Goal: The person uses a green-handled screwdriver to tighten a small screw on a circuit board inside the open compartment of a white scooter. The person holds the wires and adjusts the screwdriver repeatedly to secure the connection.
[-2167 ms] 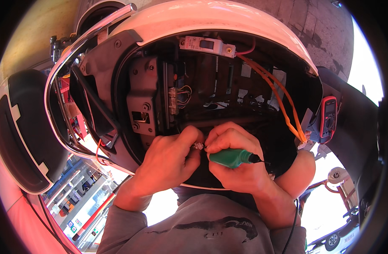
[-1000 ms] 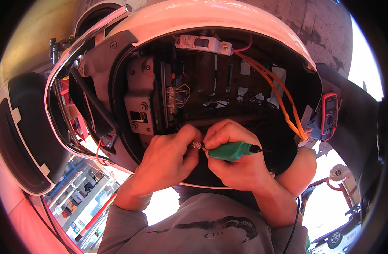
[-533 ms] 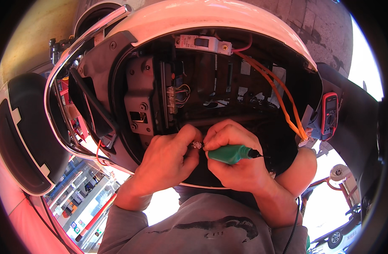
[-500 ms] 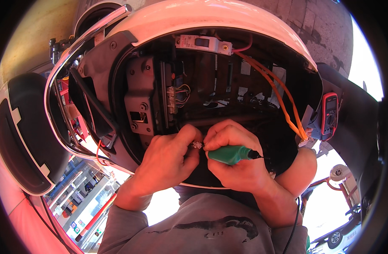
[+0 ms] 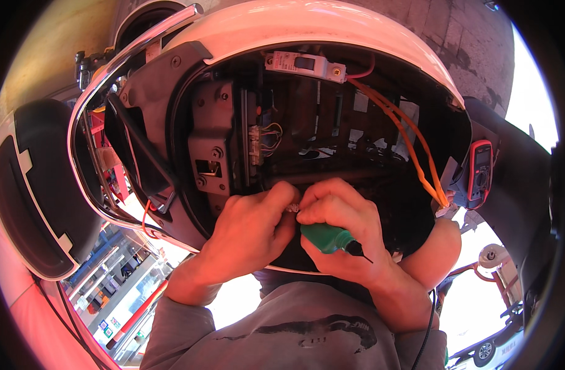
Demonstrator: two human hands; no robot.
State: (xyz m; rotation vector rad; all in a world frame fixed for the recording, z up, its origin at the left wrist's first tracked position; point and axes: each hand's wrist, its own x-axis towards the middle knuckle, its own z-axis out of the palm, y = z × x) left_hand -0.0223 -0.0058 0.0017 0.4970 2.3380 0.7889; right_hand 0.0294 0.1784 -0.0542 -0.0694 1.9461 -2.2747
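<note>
Green bottle (image 5: pixel 322 238) tips downward in my palm while my fingers stay at the small pale piece (image 5: pixel 293 208)

My two hands meet over the near edge of the compartment, fingertips almost together. My left hand (image 5: pixel 248 229) pinches the small pale piece, which sits right in the gap where the hands come together. My right hand (image 5: pixel 354 213) is curled around the green bottle, holding it against the palm, with its forefinger and thumb up close to the piece; I can't tell whether they touch it.

What has just changed is the bottle's slant. A second ago its black cap (image 5: pixel 355 248) points off to my right, nearly level; now it angles down towards my body. My fingertips also cover more of the piece than before. I take this as a small turn of the right hand: the close work remains at the fingertips, and the bottle seems merely carried along.

Farther out, the rest matches the earlier views, apart from a slight slide as if my head has moved. The circuit breaker (image 5: pixel 304 64) lies along the far rim, orange cables (image 5: pixel 412 142) run from it down the right side, and the red-edged multimeter (image 5: pixel 481 169) rests beyond them.
</note>
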